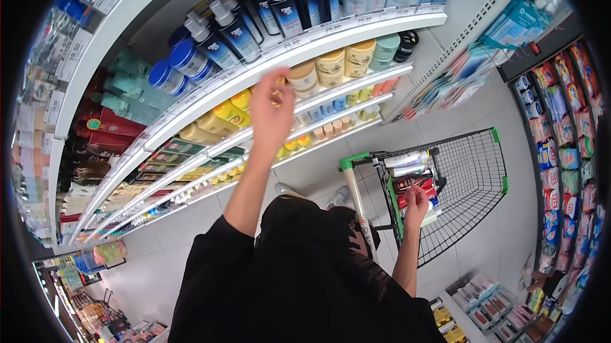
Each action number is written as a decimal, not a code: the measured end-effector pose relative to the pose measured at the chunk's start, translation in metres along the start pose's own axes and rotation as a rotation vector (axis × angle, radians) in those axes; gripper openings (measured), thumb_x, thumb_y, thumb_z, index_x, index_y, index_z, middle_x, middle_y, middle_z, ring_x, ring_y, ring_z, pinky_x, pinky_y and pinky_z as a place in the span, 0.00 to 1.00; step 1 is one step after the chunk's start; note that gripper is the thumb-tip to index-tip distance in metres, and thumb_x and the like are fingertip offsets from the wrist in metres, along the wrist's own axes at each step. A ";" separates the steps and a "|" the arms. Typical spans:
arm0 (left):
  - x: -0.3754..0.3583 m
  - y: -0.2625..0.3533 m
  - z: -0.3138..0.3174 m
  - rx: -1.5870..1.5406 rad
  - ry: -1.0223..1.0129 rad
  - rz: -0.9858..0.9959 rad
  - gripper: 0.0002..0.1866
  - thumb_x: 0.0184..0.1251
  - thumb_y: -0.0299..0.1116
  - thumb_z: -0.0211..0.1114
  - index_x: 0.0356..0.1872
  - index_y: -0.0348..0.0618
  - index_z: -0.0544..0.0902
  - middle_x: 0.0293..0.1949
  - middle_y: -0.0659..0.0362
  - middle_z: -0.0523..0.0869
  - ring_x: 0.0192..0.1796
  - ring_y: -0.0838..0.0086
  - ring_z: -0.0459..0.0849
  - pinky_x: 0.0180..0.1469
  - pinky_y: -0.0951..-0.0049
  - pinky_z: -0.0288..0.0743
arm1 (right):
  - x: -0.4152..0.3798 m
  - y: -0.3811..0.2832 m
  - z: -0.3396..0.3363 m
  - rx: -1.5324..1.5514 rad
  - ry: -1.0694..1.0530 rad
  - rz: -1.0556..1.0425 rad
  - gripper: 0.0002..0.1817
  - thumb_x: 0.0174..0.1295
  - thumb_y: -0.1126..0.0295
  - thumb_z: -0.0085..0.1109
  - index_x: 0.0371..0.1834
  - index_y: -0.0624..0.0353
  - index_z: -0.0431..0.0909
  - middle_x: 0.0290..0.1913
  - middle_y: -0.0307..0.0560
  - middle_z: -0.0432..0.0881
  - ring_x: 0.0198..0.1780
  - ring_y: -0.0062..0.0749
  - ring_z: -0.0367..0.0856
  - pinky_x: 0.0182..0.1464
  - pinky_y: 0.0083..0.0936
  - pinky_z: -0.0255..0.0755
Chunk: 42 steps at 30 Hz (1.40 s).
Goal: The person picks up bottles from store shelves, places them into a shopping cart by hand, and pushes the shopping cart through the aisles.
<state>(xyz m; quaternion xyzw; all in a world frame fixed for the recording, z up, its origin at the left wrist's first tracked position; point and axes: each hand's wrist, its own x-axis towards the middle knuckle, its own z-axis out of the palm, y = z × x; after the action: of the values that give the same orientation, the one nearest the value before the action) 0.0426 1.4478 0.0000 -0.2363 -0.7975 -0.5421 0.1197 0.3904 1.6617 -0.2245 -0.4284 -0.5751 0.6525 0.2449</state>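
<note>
Reaching up at a yellow bottle (pixel 277 91) on the middle shelf (pixel 356 85): left hand (pixel 270 114) covers it, fingers curled, grip itself not visible. Beige jars (pixel 331 63) sit just right of it. Right hand (pixel 417 201) is down in the shopping cart (pixel 471 177), loosely closed over boxed items (pixel 414 184); can't tell if gripping.

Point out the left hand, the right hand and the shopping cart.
left hand (pixel 271 108): head view, back of the hand, up at the shelf.
right hand (pixel 417 203): head view, knuckles, over the cart's goods.
shopping cart (pixel 474 171): head view, bare wire basket.
</note>
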 end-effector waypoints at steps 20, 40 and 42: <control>0.103 0.035 -0.055 0.363 0.257 0.125 0.29 0.63 0.28 0.66 0.66 0.35 0.71 0.58 0.47 0.79 0.30 0.71 0.84 0.44 0.69 0.77 | -0.058 -0.053 0.144 -0.554 -0.516 -0.625 0.09 0.56 0.80 0.58 0.40 0.61 0.82 0.38 0.53 0.83 0.42 0.51 0.81 0.47 0.39 0.73; 0.117 0.028 0.008 0.259 0.072 0.073 0.32 0.64 0.31 0.67 0.67 0.28 0.69 0.59 0.46 0.80 0.36 0.65 0.84 0.49 0.66 0.77 | -0.047 -0.041 0.149 -0.587 -0.488 -0.790 0.10 0.49 0.80 0.58 0.36 0.58 0.81 0.33 0.46 0.79 0.39 0.44 0.78 0.41 0.38 0.68; 0.115 0.030 0.011 0.228 0.054 0.016 0.30 0.64 0.30 0.67 0.65 0.27 0.71 0.62 0.44 0.77 0.43 0.60 0.85 0.56 0.63 0.75 | -0.047 -0.040 0.149 -0.586 -0.486 -0.791 0.10 0.49 0.80 0.58 0.35 0.58 0.81 0.33 0.46 0.79 0.39 0.44 0.78 0.41 0.38 0.68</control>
<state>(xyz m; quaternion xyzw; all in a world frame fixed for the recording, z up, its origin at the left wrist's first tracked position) -0.0407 1.4951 0.0719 -0.2128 -0.8484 -0.4533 0.1718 0.2822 1.5516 -0.1769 -0.0667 -0.8901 0.4031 0.2022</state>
